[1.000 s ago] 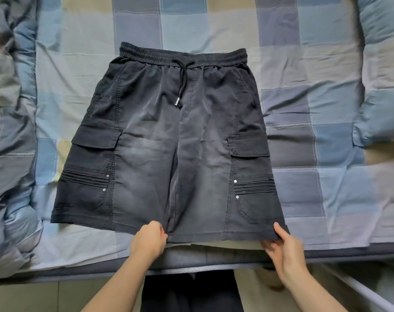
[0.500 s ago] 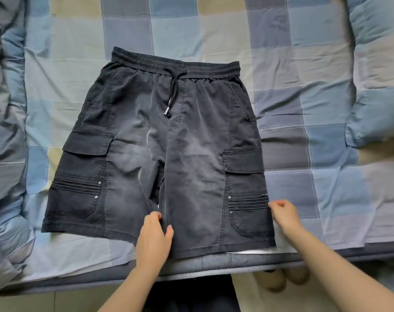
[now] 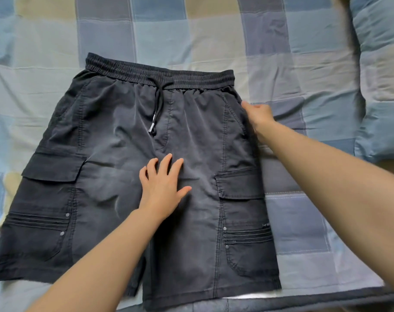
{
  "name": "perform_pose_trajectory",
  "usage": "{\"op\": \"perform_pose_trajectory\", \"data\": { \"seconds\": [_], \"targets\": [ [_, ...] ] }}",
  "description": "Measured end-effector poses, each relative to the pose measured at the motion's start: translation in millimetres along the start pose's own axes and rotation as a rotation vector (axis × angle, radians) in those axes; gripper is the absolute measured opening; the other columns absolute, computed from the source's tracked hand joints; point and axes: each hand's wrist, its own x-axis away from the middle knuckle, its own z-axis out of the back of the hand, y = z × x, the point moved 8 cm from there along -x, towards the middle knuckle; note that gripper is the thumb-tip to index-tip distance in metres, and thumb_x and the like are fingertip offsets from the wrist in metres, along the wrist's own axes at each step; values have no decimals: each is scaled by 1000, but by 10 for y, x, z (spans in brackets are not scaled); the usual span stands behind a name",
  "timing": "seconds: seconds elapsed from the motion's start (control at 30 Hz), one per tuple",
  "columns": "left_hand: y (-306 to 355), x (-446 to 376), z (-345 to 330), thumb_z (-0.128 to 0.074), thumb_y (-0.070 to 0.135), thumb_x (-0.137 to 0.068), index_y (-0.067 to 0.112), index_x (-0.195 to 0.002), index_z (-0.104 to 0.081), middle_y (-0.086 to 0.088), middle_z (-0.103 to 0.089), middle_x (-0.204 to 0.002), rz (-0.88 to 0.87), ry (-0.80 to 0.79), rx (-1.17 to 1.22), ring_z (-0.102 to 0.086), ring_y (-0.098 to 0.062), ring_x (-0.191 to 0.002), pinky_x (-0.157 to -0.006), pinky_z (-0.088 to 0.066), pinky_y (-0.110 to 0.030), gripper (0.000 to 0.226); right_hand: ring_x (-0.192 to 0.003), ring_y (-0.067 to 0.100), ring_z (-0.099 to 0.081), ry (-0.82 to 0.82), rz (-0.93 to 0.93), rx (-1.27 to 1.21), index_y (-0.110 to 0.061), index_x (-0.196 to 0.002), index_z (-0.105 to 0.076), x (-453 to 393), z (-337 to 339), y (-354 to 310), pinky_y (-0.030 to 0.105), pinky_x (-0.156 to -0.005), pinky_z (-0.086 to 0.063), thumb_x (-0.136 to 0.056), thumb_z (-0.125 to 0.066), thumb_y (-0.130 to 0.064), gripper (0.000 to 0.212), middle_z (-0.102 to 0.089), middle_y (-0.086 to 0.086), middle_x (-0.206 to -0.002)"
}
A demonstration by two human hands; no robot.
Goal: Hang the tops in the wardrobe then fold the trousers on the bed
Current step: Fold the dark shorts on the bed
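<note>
Head view, item: dark cargo shorts [image 3: 115, 167], being laid flat and face up on the checked bedsheet [image 3: 214, 32], waistband [image 3: 160, 74] away from the viewer, hems toward the near bed edge. The long axis is being kept running from waistband to hem, roughly straight away from the person.

Left hand [image 3: 162, 183]: being pressed palm down on the cloth at the crotch, between the two legs, fingers [image 3: 166, 163] spread and straight, nothing being held.

Right hand [image 3: 259, 118]: being set against the right side seam just below the waistband, by the slant pocket; its fingers appear to be curling onto the edge, though whether cloth is being pinched cannot be told.

Relation judged decisive: the right leg is lying between the two hands, so a fold across the centre line, right half over left, is probably being prepared, with the right hand nearer the edge to be lifted.

Appearance: faded charcoal fabric, drawstring [image 3: 156, 109] hanging at centre, flapped cargo pockets [image 3: 238, 183] on both legs, light creasing.
</note>
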Motion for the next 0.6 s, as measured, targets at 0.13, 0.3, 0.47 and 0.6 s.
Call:
{"op": "perform_pose_trajectory", "data": {
  "seconds": [0.13, 0.3, 0.47, 0.6],
  "targets": [
    [780, -197, 244, -71, 56, -76, 25, -139, -51, -6, -56, -128, -300, 254, -82, -53, -34, -112, -90, -42, -45, 73, -60, 12, -51, -138, 23, 1, -15, -71, -57, -324, -264, -425, 21, -52, -40, -83, -67, -46, 35, -56, -1, -70],
    [1964, -261, -148, -43, 59, -94, 36, -153, -20, -9, -51, -120, -602, -36, -60, -43, -31, -111, -88, -34, -41, 67, -58, 12, -56, -301, 26, 159, -19, -89, -58, -550, -482, -666, 19, -52, -45, -87, -65, -41, 23, -59, -2, -76],
    [2238, -368, -470, -44, 45, -99, 25, -142, -36, -15, -45, -123, -412, -240, -177, -38, -31, -112, -85, -30, -41, 48, -78, 15, -55, -129, 247, 108, -18, -94, -47, -726, -423, -929, 26, -62, -46, -91, -59, -16, 12, -54, -2, -82],
    [2288, -397, -453, -49, 16, -96, 11, -115, -51, -12, -53, -113, -330, -204, -29, -48, -30, -103, -75, -24, -37, 20, -88, 20, -57, -27, 274, 119, -18, -96, -46, -789, -341, -814, 31, -80, -49, -88, -62, -20, 18, -59, 4, -92]
  ]
}}
